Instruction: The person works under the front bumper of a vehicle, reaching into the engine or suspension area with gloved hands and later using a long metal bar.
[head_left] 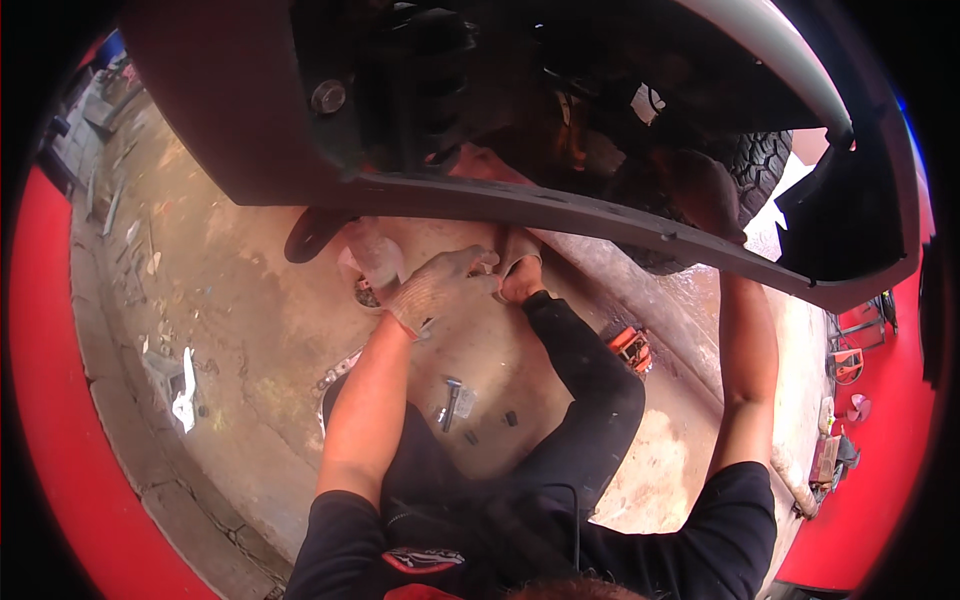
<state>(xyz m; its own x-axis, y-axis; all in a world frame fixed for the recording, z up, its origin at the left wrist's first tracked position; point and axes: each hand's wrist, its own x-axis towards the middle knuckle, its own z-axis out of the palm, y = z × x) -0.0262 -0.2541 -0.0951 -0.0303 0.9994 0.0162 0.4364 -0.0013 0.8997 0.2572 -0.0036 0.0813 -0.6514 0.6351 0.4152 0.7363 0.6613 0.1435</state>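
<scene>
My left hand [448, 284], in a pale work glove, is held low under the vehicle's dark bumper [480, 196], above the floor and near my right foot [521, 279]. Its fingers curve with a gap between thumb and forefinger, and no object shows in them. My right arm reaches up behind the lower bumper edge. Through the opening, my right hand [703, 192] appears dark and shadowed beside the tyre [762, 168]; its fingers and anything in them are hidden. Between my legs lie a short metal tool [452, 402] with a dark handle and small dark sockets [511, 418].
An orange tool-like object [631, 350] lies outside my right knee. White scraps [185, 390] lie on the concrete floor [250, 330] at left. Red surfaces [40, 300] run along both sides. More items [828, 460] stand at far right. The bumper hangs low over my feet.
</scene>
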